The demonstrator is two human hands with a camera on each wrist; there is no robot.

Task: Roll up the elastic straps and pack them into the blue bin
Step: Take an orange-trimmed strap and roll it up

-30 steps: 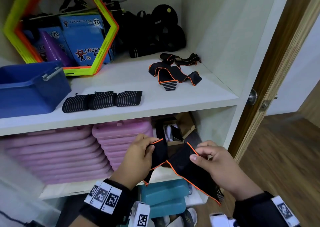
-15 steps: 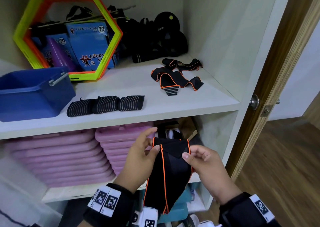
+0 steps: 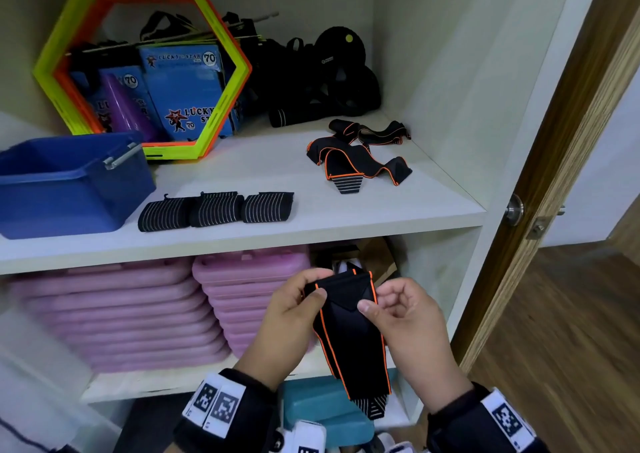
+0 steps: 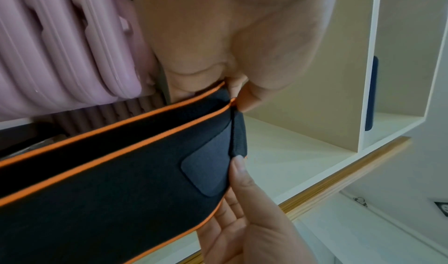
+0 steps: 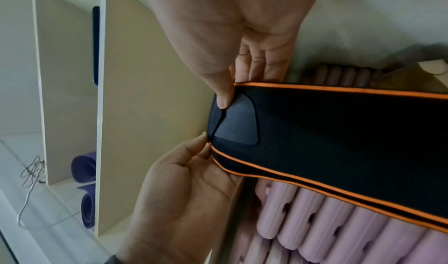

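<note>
Head view, strap (image 3: 349, 328) pinched between both hands (image 3: 349, 305)

shelf (image 3: 311, 224) | blue bin (image 3: 69, 189) left | three rolled straps (image 3: 216, 207) front | loose straps (image 3: 356, 156) right

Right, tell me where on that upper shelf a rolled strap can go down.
Bare shelf lies between the three rolled straps and the loose orange-edged straps, and along the front right edge. The back, around the hexagon frames, is crowded.
</note>
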